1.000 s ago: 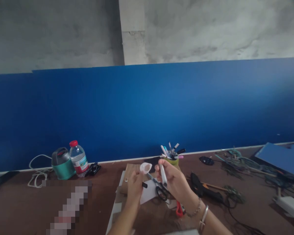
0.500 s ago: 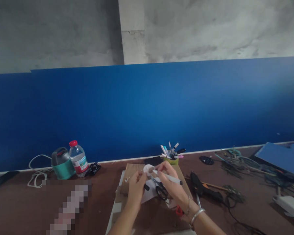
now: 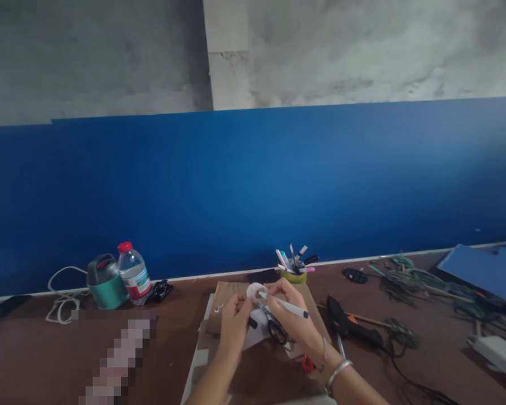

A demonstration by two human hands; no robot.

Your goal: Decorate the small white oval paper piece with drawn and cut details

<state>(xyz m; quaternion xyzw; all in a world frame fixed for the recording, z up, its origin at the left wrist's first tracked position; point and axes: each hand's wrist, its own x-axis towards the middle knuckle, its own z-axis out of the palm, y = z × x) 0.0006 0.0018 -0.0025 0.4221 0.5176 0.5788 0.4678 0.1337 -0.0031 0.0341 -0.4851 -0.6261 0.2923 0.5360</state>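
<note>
My right hand (image 3: 290,312) is closed round a white marker (image 3: 293,308), its dark end pointing right and its tip toward a small curved white paper piece (image 3: 255,289). That piece is pinched by my left hand (image 3: 235,323), whose fingers are closed. A short black object (image 3: 252,323), perhaps the marker's cap, sticks out below the left fingers. Black-handled scissors (image 3: 277,332) lie just under the hands, over white paper (image 3: 256,333). Beneath is brown cardboard (image 3: 223,293). My right fingers hide part of the paper piece's edge.
Behind the hands stands a green cup (image 3: 294,277) of pens. To the right lie a black glue gun (image 3: 349,326) with its cord, and tangled wires (image 3: 400,275). A water bottle (image 3: 135,275) and a green-grey container (image 3: 107,289) stand left. A red object (image 3: 307,363) is near my right wrist.
The marker and my right hand have shifted slightly left, and the paper piece has turned a little between the fingers. Both hands keep their hold.
</note>
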